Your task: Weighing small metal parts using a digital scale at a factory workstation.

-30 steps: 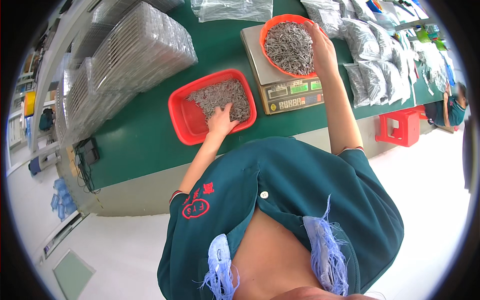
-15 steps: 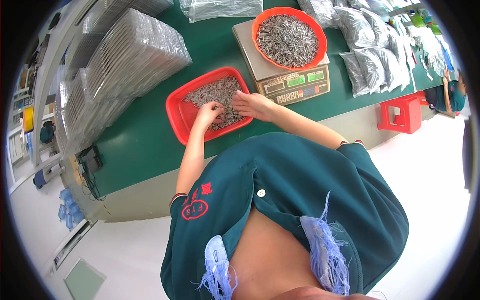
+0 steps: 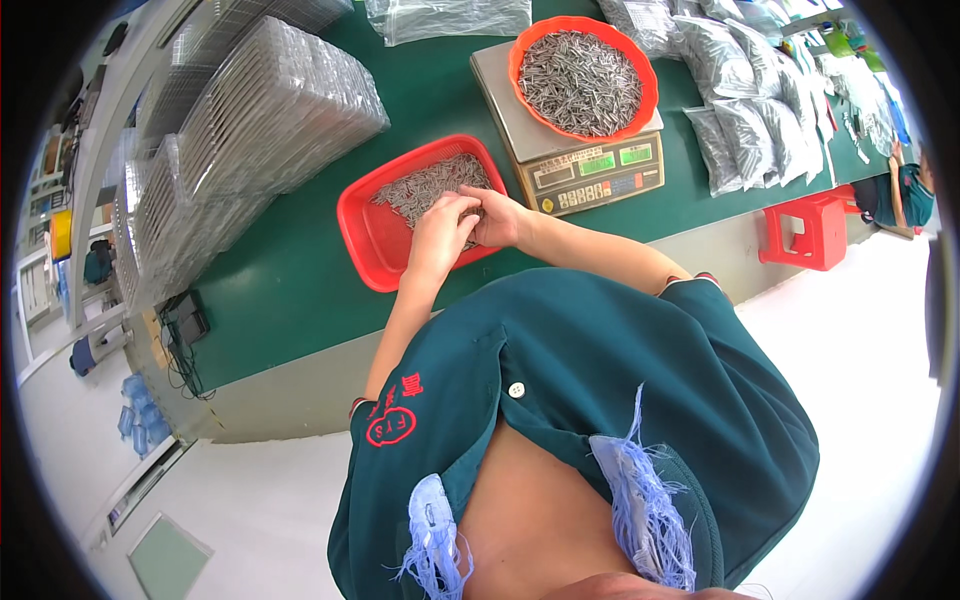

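Both hands are down in a red rectangular tray (image 3: 372,235) on the green table, which holds a heap of small grey metal pins (image 3: 420,185). My left hand (image 3: 440,232) rests on the pins with its fingers curled into the heap. Touching it from the right, my right hand (image 3: 492,215) has its fingers bent into the same pins. What each hand has picked up is hidden by the fingers. Behind the tray, a round orange bowl (image 3: 645,70) full of the same pins sits on a grey digital scale (image 3: 590,170).
Stacks of clear plastic trays (image 3: 250,130) fill the table's left side. Several clear bags of pins (image 3: 750,110) lie right of the scale, and another bag (image 3: 450,18) at the back. A red stool (image 3: 805,232) stands on the floor at right. The green table (image 3: 290,290) ends at its front edge.
My right hand left the orange bowl on the scale and came down to the red tray. It now meets my left hand in the pins.
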Demonstrator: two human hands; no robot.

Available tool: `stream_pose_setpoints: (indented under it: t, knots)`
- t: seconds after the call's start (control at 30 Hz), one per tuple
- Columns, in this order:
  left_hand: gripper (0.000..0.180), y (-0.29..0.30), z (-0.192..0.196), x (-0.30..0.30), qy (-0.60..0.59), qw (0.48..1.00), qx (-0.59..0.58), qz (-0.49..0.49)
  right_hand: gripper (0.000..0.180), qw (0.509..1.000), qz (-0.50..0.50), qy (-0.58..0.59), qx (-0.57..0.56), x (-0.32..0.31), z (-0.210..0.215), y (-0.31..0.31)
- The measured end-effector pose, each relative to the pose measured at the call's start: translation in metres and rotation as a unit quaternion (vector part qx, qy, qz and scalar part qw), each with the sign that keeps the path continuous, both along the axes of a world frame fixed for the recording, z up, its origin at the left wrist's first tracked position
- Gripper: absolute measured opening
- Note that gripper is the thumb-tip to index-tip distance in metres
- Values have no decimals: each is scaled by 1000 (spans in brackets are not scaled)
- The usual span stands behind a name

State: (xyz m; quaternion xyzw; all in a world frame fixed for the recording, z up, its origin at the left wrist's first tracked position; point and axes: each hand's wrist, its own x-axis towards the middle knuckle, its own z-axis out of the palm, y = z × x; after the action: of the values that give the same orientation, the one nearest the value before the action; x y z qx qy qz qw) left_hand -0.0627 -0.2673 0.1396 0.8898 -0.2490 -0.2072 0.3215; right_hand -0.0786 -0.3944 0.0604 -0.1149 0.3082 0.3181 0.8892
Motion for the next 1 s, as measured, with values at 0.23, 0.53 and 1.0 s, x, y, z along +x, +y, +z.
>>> stream_pose_setpoints:
  t: [0.23, 0.53, 1.0]
  knots:
    - [24, 21, -12, 9, 117, 964, -166, 171, 26, 995, -34, 85, -35, 0, 23, -8]
    - [27, 59, -63, -3, 79, 979, -63, 180, 30, 917, -257, -244, -186, 20, 102, -123]
    - [66, -11, -87, -11, -5, 980, 191, -55, 49, 758, -252, -251, -547, 34, 117, -161]
